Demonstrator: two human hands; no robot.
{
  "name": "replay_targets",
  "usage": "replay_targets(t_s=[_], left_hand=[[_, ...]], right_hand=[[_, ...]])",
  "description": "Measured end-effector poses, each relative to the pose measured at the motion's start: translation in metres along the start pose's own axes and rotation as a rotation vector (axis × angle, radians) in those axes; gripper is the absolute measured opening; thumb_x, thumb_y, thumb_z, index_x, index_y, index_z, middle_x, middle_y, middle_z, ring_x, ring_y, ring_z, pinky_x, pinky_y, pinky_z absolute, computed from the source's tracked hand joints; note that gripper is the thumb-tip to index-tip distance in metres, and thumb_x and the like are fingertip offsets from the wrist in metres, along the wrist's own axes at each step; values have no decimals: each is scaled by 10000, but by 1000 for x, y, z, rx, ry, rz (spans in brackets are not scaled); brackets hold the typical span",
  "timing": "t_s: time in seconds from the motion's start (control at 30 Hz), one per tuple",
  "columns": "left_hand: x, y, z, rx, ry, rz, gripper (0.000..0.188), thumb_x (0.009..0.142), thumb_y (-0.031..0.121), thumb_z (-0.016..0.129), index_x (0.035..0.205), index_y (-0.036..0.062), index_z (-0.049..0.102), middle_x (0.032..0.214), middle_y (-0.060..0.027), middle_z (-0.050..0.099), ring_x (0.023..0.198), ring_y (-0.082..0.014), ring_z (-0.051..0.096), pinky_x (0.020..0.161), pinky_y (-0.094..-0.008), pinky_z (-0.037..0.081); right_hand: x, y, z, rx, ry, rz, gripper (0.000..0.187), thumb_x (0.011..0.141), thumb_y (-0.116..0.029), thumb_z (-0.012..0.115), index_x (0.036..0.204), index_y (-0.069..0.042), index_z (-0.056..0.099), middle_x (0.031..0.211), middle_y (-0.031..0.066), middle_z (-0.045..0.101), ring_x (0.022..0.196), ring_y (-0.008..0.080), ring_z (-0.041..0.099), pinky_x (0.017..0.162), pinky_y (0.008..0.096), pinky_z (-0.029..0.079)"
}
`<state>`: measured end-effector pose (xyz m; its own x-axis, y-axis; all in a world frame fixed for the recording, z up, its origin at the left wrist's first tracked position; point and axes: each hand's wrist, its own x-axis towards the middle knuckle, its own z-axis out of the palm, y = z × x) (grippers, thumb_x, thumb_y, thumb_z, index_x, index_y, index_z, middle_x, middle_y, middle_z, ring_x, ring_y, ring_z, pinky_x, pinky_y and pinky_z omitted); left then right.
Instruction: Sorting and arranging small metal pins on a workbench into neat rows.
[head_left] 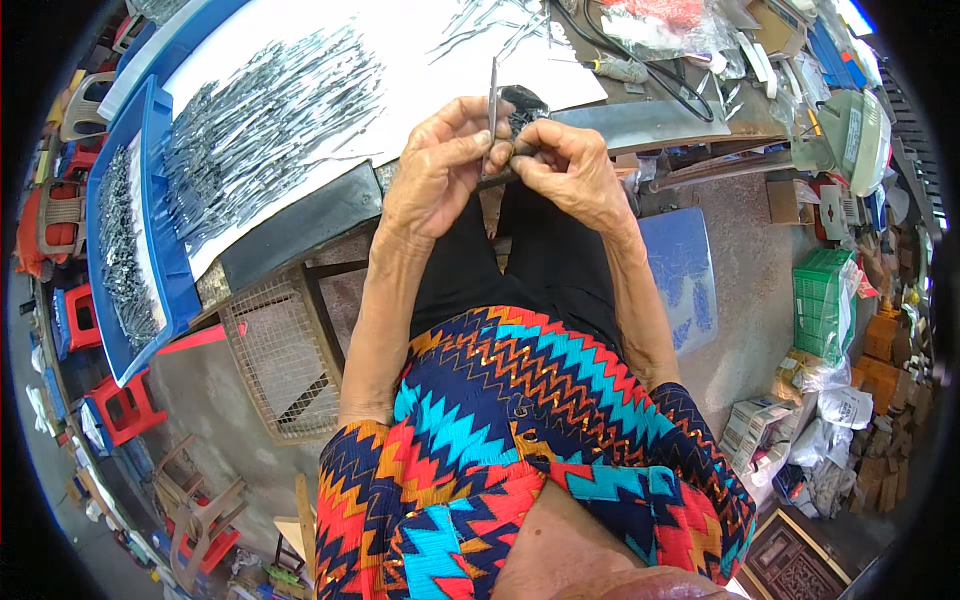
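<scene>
Above the near edge of the table my left hand [440, 168] pinches a thin, flat grey metal strip [493, 85] between thumb and fingers, and the strip points away from me. Close beside it, nearly touching, my right hand [578, 172] has thumb and forefinger pressed together; whatever lies in that pinch is hidden. Just beyond both hands sits a shiny black lump [523, 103], too small to name. To the left, many slim dark strips [280, 120] lie spread over a white sheet [225, 235] on the table.
A blue tray [178, 285] of small dark pieces stands at the table's left end. At the right are a black cable [690, 100], plastic bags [665, 15] and a pale green machine [855, 140]. A blue stool [685, 270] and green crate [822, 300] stand on the floor.
</scene>
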<state>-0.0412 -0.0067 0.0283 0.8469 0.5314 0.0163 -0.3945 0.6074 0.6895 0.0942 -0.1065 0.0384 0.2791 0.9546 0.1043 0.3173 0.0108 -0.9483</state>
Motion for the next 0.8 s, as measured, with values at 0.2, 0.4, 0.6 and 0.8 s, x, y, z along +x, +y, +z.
replay_targets(t_s=[0.2,0.4,0.6,0.8], left_hand=[[-13,-7,11,209,59,7,251,853,123,516,1055,-25,515,826,-26,538,663,-74,467,588,-183,361],[-21,-13,12,394,134,34,248,879,198,506,1014,-7,535,686,12,498,558,-40,400,485,-155,308],[-31,-19,20,345,130,-10,222,887,205,491,999,15,516,635,4,484,515,-37,361,458,-160,268],[-35,-25,23,361,79,-10,208,891,211,481,989,28,503,630,-4,481,515,-44,359,458,-164,250]], right_hand=[[-8,-9,0,-212,-21,-49,108,694,-67,562,738,25,528,544,54,446,502,76,413,450,248,355],[-10,-2,-6,-201,-6,-23,99,721,-77,559,746,17,538,571,55,472,522,70,411,470,254,362],[-9,-11,-4,274,142,110,85,785,-82,568,764,-5,600,612,-30,517,520,30,431,454,174,332],[-1,-3,-5,637,192,88,89,797,-67,589,838,12,596,591,15,532,493,52,471,428,162,342]])
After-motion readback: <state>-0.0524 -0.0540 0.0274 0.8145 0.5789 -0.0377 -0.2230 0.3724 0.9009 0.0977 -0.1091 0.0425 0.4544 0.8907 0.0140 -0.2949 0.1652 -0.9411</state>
